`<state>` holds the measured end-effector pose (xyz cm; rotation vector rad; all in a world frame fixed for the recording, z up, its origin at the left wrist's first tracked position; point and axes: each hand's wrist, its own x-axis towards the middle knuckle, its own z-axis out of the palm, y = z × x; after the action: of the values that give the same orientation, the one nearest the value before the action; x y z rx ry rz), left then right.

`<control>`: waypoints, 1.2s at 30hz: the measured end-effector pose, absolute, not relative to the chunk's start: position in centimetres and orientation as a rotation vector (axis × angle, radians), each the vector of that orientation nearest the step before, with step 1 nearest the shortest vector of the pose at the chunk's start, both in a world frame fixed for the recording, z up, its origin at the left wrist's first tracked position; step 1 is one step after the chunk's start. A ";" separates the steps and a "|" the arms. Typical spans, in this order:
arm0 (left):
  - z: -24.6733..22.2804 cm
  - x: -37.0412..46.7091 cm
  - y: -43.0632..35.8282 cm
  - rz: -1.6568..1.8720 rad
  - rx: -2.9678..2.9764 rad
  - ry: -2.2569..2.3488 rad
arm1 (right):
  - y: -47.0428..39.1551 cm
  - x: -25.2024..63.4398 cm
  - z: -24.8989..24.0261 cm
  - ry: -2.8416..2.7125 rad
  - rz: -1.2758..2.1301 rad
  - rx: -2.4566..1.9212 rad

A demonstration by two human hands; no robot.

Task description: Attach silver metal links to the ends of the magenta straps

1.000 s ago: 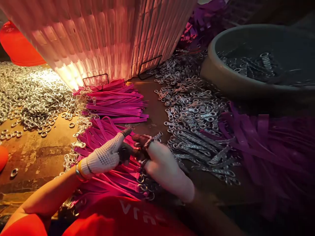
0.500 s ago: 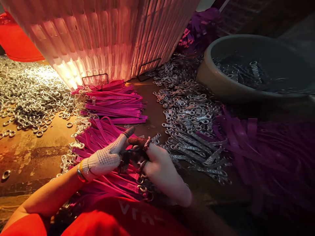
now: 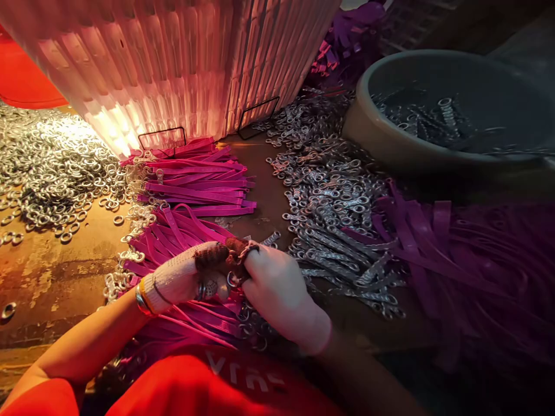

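Worn brown table [image 3: 65, 271], left hand [image 3: 184, 280] and right hand [image 3: 277, 289] pinching a small ring [image 3: 232, 280], mostly hidden by fingers.

A worn brown worktable [image 3: 65, 271] glows under warm, low light.

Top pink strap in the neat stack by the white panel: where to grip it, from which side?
Grip the pink strap at its bare right end, coming from the right over open table. The straps lie flat, lengthwise left to right, and their cut ends fan out free there. The left ends carry metal rings crowded together, so a grip there would snag neighbours.
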<state>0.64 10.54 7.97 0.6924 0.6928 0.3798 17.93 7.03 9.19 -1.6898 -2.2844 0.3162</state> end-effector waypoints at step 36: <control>7.7 2.3 8.7 0.582 0.693 0.926 | 4.3 17.2 8.0 -2.337 0.279 -1.797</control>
<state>2.27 8.73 7.70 0.6932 0.9260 0.5820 17.21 4.34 7.99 -1.7968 -2.3371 0.2787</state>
